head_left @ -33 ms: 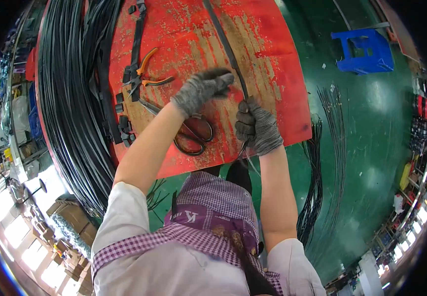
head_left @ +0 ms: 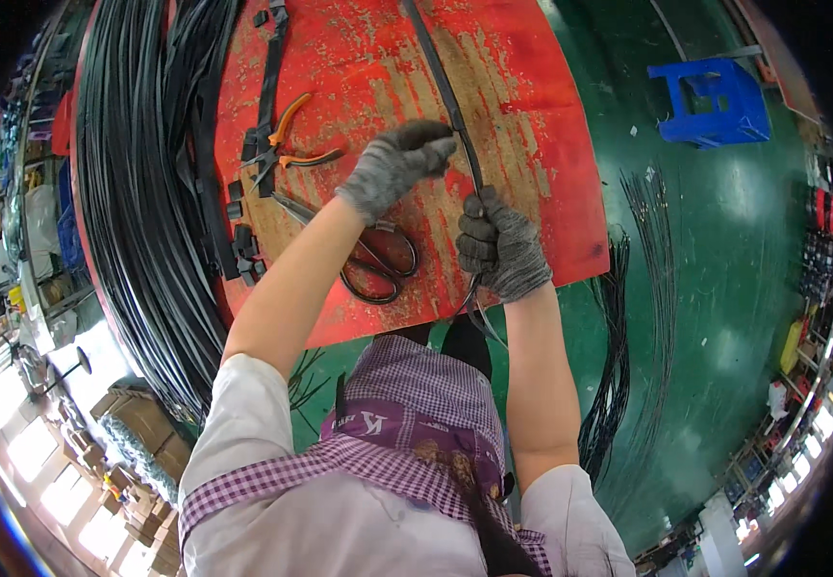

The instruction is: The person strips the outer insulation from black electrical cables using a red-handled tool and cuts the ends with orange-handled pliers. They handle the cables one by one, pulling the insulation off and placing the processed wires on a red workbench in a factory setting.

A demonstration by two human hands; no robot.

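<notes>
My right hand, in a grey knitted glove, is closed round a long narrow black strip near the table's front edge. The strip runs up and away across the table, and thin ends hang below my fist. Gloved too, my left hand hovers left of the strip, its fingers bent towards the thumb. The fingertips come close to the strip; whether they touch it or pinch something small, I cannot make out. Beneath the left wrist lie black-handled scissors. Orange-handled pliers lie further left.
A worn red tabletop carries a thick bundle of black strips along its left side. Short black pieces lie beside it. Black cables hang at the right edge. A blue stool stands on the green floor.
My left hand's fingers have bent closer to the thumb, with slight movement. The right hand stays closed on the black strip in nearly the same place.
</notes>
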